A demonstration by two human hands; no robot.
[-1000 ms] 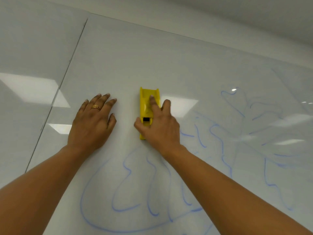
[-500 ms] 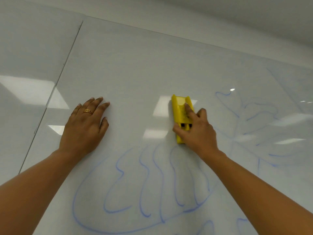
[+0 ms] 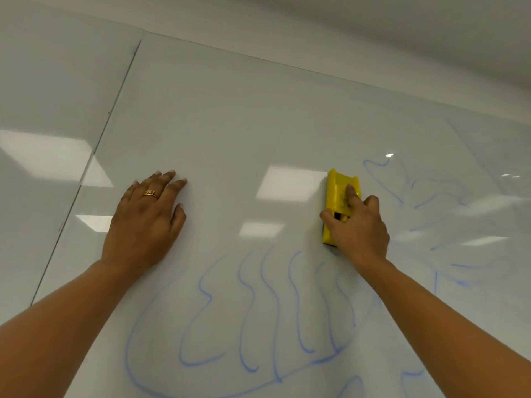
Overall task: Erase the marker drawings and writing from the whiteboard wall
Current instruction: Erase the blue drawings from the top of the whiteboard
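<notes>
Glossy whiteboard wall [image 3: 258, 110], blue marker drawings [image 3: 271, 297], yellow eraser [image 3: 337, 196] against it

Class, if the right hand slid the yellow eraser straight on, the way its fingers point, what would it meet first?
Probably nothing: above the right hand and yellow eraser lies bare whiteboard up to its top edge; the blue lines sit beside and below.

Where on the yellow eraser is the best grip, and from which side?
Probably across its narrow width: thumb on one long side, fingers on the other, coming from below, as the right hand does. The yellow eraser stands upright, flat against the whiteboard wall.
</notes>
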